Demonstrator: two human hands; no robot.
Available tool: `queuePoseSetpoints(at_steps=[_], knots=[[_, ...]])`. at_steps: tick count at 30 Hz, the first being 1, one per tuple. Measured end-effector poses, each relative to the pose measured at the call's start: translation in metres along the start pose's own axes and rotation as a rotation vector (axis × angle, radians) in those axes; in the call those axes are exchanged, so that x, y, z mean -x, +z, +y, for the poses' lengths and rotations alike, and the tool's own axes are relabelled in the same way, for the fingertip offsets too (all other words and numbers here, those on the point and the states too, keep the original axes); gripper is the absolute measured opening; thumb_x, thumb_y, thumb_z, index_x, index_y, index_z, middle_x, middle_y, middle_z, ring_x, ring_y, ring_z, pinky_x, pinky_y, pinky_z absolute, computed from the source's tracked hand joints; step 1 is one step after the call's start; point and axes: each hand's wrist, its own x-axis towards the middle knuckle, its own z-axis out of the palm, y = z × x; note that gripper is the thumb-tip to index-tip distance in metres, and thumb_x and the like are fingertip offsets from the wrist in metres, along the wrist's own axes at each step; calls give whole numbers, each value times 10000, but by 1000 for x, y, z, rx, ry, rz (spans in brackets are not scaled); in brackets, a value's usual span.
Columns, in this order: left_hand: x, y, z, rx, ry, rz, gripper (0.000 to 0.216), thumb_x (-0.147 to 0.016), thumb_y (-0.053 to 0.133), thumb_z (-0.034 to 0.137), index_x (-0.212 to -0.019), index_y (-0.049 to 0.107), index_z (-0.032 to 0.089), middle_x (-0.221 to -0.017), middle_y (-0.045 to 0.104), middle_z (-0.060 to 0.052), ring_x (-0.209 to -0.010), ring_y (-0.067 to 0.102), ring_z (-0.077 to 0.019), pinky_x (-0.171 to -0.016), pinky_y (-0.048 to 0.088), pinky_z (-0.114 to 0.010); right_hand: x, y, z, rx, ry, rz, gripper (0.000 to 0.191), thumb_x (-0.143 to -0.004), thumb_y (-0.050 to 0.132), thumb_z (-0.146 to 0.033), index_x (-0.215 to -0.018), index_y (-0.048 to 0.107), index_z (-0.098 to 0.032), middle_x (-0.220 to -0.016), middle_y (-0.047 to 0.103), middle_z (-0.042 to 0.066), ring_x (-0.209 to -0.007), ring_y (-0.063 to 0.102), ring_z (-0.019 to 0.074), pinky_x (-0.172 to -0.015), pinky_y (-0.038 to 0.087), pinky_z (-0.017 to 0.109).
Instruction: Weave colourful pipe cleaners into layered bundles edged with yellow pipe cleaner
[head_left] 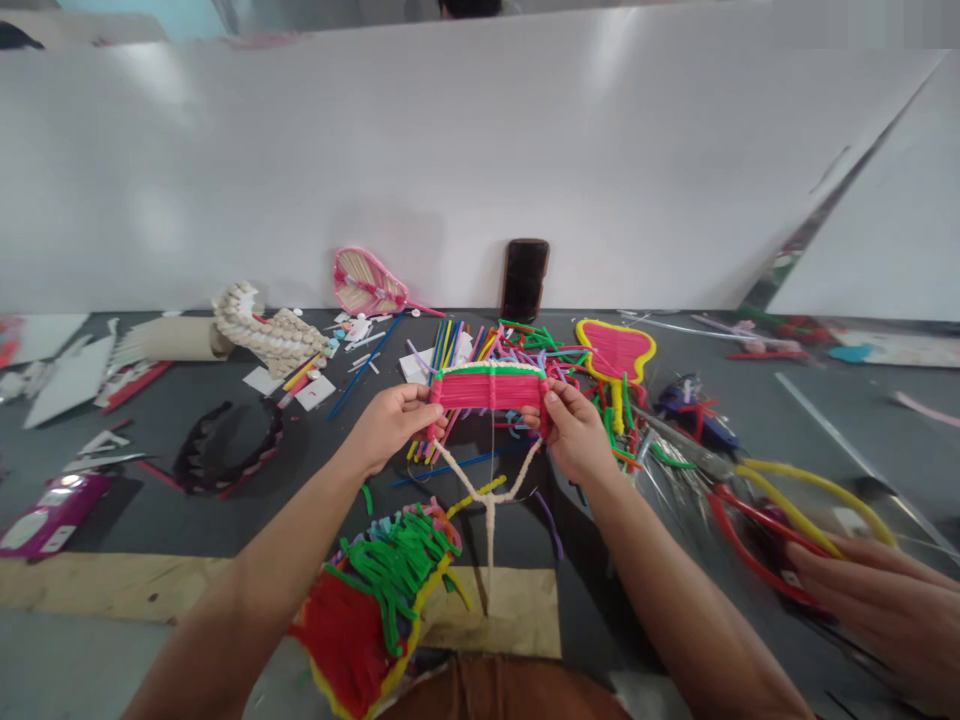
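My left hand and my right hand are both closed on the two ends of a small woven panel of pink pipe cleaners, edged green and white along the top. I hold it up above the table. A cream pipe-cleaner frame forks down from the panel into a single stem. Below it, near my lap, lies a red, green and yellow pipe-cleaner piece. A loose heap of coloured pipe cleaners lies just behind the panel.
Another person's hand rests at the lower right by red and yellow loops. A phone leans on the white wall. Around lie a pink-and-yellow fan, a pink racket shape, a cream shell piece, a dark headband and a cardboard sheet.
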Motion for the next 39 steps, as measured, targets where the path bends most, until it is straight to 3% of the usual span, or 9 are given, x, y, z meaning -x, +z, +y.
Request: queuePoseSetpoints(at_steps=[12, 16, 21, 26, 30, 32, 35, 39], knots=[[-3, -4, -9, 76, -81, 0, 172, -723, 709, 210, -867, 654, 134, -813, 745, -93, -695, 705, -160, -586, 545, -223, 3, -1, 0, 21, -23, -22, 359, -673, 793, -415, -926, 606, -243, -746, 638, -58, -608, 656, 106, -581, 572, 247], [-5, -8, -11, 110, -59, 62, 133, -753, 683, 190, -858, 630, 129, -794, 739, -89, -687, 701, -146, -569, 538, -204, 13, 0, 5, 59, 104, -62, 453, -682, 790, -437, -1061, 598, -282, -926, 700, -27, -767, 694, 139, -708, 581, 289], [-7, -13, -7, 169, -6, 126, 126, -792, 642, 183, -895, 609, 118, -780, 728, -82, -643, 686, -123, -574, 546, -202, 42, -6, 19, 175, 281, -249, 460, -714, 786, -383, -1120, 602, -270, -1036, 699, 10, -864, 689, 146, -809, 553, 304], [-10, -10, -5, 211, 57, 154, 137, -803, 640, 205, -901, 595, 120, -809, 722, -85, -675, 689, -127, -608, 560, -219, 66, -5, 24, 311, 238, -373, 388, -749, 741, -426, -1076, 646, -239, -953, 712, 31, -840, 670, 164, -798, 533, 320], [-13, -6, -5, 194, 97, 156, 209, -807, 650, 267, -943, 588, 121, -929, 724, -118, -785, 705, -161, -723, 578, -288, 66, -2, 23, 379, 155, -289, 355, -747, 719, -422, -1028, 655, -215, -757, 662, -5, -589, 575, 108, -563, 478, 242], [-10, -7, -4, 170, 107, 141, 330, -792, 671, 327, -1037, 592, 120, -1043, 710, -150, -882, 706, -203, -818, 568, -360, 61, -4, 21, 380, 97, -200, 310, -737, 708, -416, -949, 655, -196, -685, 609, -25, -487, 478, 78, -442, 379, 205], [8, -15, -5, 53, 126, 108, 598, -734, 713, 386, -1247, 530, 138, -1262, 621, -190, -1128, 624, -285, -980, 483, -456, 49, -17, 11, 361, 19, -83, 279, -719, 703, -402, -881, 642, -183, -666, 576, -34, -448, 395, 56, -389, 282, 184], [50, -36, -27, -591, 214, 23, 624, -764, 624, 482, -1329, 526, 237, -1391, 546, -84, -1303, 482, -293, -1107, 350, -465, 24, -55, -20, 337, -99, 102, 307, -693, 708, -398, -901, 633, -185, -715, 599, -26, -461, 398, 54, -391, 288, 185]])
